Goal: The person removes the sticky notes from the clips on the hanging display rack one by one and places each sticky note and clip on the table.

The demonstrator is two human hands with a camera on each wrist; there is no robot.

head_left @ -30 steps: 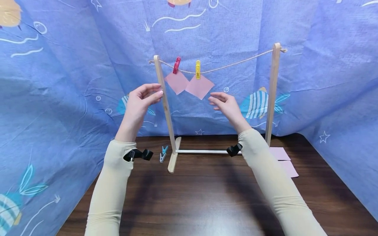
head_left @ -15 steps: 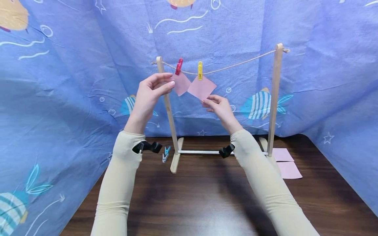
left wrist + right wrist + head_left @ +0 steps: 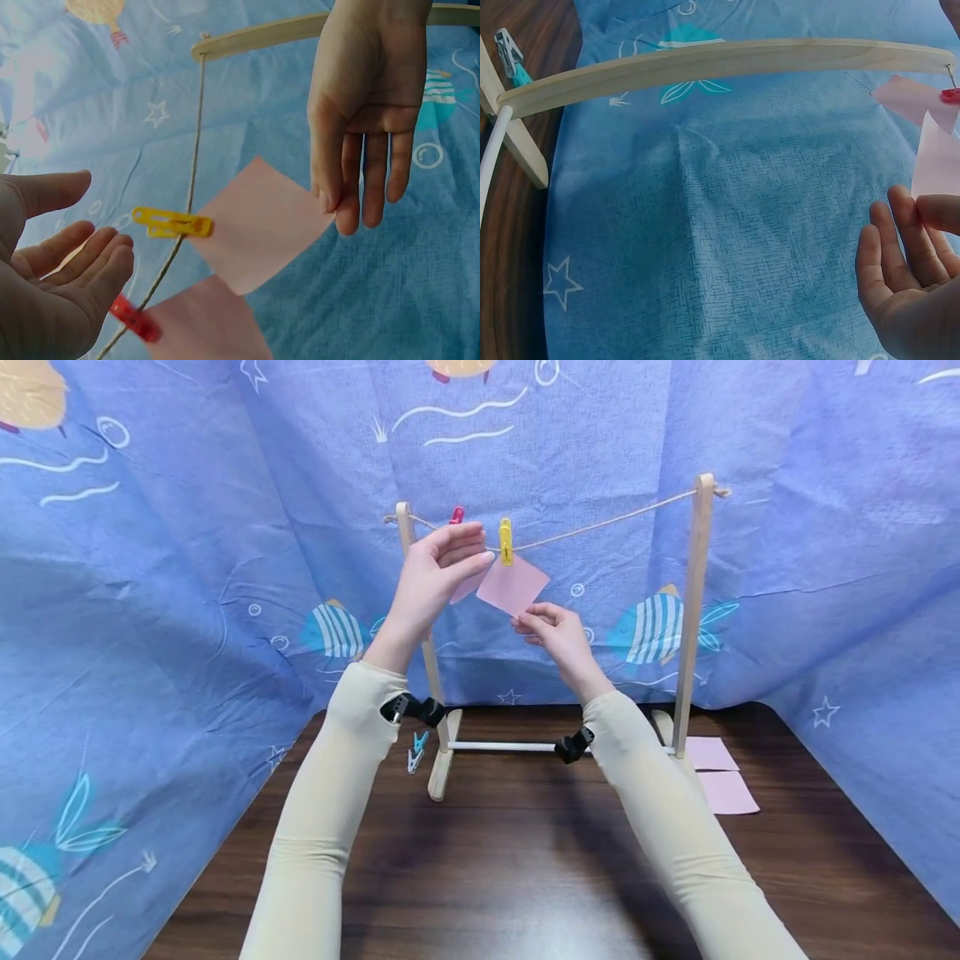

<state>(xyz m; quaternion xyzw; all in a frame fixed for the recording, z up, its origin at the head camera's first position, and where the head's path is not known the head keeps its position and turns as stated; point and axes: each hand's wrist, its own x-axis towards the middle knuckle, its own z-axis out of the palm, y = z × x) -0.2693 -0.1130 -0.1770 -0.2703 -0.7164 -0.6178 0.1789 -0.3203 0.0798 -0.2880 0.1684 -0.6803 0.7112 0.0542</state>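
Observation:
A square of pink paper hangs by one corner from the rope, under a yellow clothespin. My right hand pinches the lower corner of this paper between thumb and fingers. Close to the left of the yellow clothespin is my left hand. In the left wrist view its thumb and fingers are apart, with nothing between them and a gap to the clothespin. A red clothespin holds a second pink paper farther left; my left hand partly covers both in the head view.
Two wooden posts, the right one standing upright, carry the rope, with a white rod joining them below. Blue and grey clothespins lie by the left foot. Two pink papers, the nearer one larger in view, lie at right.
My right hand has moved left and taken hold of the lower corner of the paper under the yellow clothespin. My left hand has moved right and up, from the left post to beside that clothespin.

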